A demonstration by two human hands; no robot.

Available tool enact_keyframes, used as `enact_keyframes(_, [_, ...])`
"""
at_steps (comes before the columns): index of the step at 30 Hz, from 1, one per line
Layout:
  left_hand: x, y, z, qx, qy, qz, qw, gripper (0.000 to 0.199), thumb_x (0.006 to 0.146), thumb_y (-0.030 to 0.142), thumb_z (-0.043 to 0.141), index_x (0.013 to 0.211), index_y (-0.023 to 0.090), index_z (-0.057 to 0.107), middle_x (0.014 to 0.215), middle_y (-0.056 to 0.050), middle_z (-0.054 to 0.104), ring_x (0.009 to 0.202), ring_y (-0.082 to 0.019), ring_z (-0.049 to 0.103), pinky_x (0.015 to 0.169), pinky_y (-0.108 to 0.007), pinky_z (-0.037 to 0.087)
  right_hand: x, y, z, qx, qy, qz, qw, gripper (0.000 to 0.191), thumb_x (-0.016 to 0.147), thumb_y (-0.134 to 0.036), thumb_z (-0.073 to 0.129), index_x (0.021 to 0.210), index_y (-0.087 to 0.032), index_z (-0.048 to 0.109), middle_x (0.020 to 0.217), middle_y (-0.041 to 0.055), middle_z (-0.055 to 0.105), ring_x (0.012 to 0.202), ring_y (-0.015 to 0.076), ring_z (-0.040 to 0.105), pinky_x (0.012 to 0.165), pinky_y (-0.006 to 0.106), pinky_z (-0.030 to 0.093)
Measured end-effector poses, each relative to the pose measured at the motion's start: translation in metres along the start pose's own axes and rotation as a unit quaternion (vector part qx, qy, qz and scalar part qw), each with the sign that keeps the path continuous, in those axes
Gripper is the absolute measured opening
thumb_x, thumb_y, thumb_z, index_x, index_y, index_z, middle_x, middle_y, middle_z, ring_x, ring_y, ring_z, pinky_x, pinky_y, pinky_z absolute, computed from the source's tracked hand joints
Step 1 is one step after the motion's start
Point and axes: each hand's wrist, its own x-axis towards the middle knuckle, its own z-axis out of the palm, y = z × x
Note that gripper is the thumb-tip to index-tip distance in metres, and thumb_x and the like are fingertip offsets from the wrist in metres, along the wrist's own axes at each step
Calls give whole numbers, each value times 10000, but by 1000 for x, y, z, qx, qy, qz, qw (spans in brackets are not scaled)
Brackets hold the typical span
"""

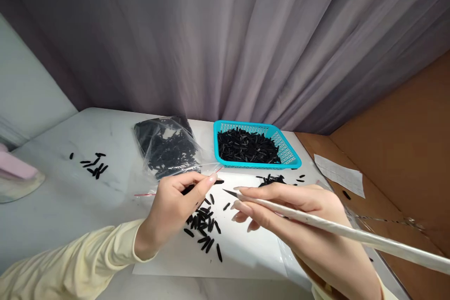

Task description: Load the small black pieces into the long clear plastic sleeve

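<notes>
My left hand (pixel 176 206) pinches a small black piece (pixel 219 182) between thumb and fingertips, over a white sheet (pixel 246 258). Facing it from the right, my right hand (pixel 298 218) holds a long pale-handled tool (pixel 337 229) like a pen, its dark pointed tip just short of the left fingertips. Loose black pieces (pixel 204 220) lie scattered on the sheet below the hands. Another pile of black pieces (pixel 272 180) sits behind my right hand, partly hidden by it.
A blue basket (pixel 294 163) of black pieces stands at the back, beside a clear plastic bag (pixel 172 150) of similar pieces. More black pieces (pixel 94 168) lie left, near a pink object (pixel 16 164). A paper slip (pixel 340 176) lies right.
</notes>
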Motion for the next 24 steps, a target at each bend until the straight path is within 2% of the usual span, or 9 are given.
enact_keyframes(3, [0,1,-3,8,30,23,999,320,802,328,538,524,173,505,443,54,301,426,-71,267,412,-218,256,5,2,7,-2,38,-18,999,70,761,-245,674,782,-205,727,617,23,718,533,186,686,476,228,587])
enact_keyframes(7, [2,1,-7,-4,50,28,998,338,819,351,526,532,180,476,443,58,293,423,-71,256,425,-214,289,12,-8,7,-10,81,-51,995,55,758,-239,680,746,-196,711,657,38,728,583,200,702,498,221,590])
enact_keyframes(12, [6,7,-11,8,71,50,996,335,825,341,515,537,177,473,440,59,300,424,-70,271,447,-213,318,20,-16,3,-87,70,-77,991,44,752,-239,689,735,-245,729,613,0,719,493,180,677,393,200,545])
enact_keyframes(13, [7,8,-11,13,76,58,995,328,826,336,513,541,177,480,440,58,308,422,-70,277,444,-211,317,22,-14,3,-93,71,-83,990,44,749,-241,691,730,-250,730,635,0,727,530,194,692,419,210,561])
enact_keyframes(16, [8,8,-13,35,87,81,992,310,819,327,518,549,177,499,440,52,341,413,-70,293,414,-206,296,24,-6,10,-70,83,-105,988,69,746,-240,690,682,-235,715,728,15,746,765,256,716,628,278,614])
enact_keyframes(18, [8,8,-14,49,92,92,990,306,814,328,520,547,177,507,438,48,360,403,-70,297,397,-205,284,24,-1,17,-56,86,-109,989,99,752,-233,679,656,-222,700,761,28,749,818,271,707,705,319,610])
enact_keyframes(24, [6,5,-14,87,107,125,983,289,815,327,518,565,183,536,435,46,385,400,-76,326,391,-203,296,23,6,34,-59,102,-117,986,129,770,-210,640,648,-225,677,797,25,749,784,253,713,684,308,607])
